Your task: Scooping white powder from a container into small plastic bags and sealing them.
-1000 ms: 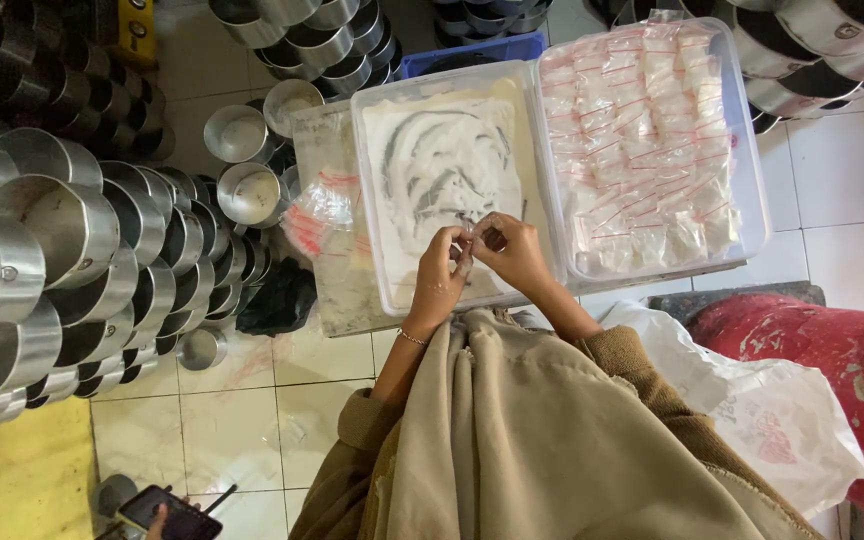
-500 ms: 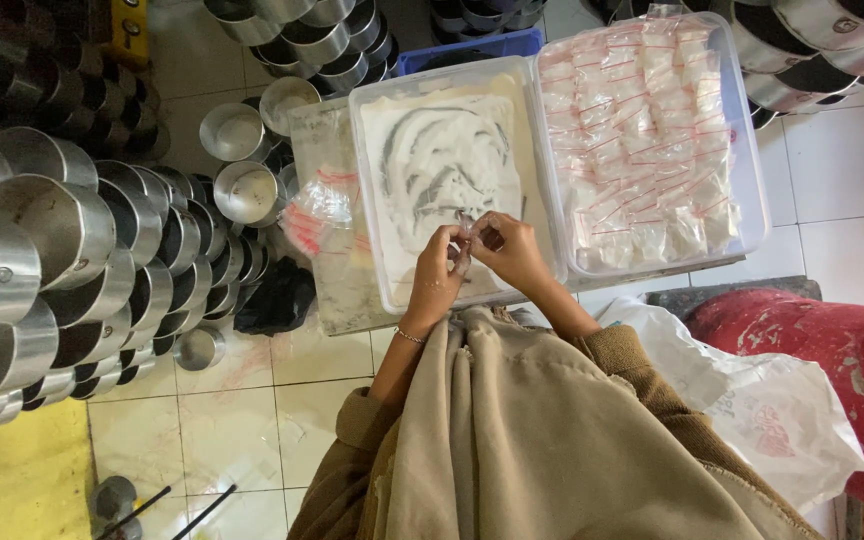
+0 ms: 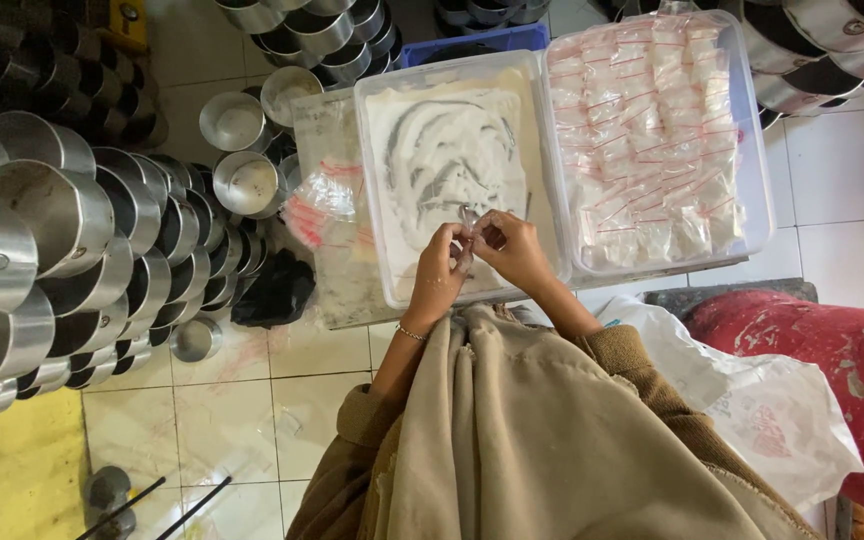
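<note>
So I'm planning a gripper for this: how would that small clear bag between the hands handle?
The small bag, pinched by the left hand and right hand, looks thin, so probably floppy and light. Clear film is likely slippery.

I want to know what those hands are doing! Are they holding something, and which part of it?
Both the left hand and the right hand pinch a small clear bag at its top edge, over the tub of white powder.

Tiled floor: tubs, apparently pans
</note>
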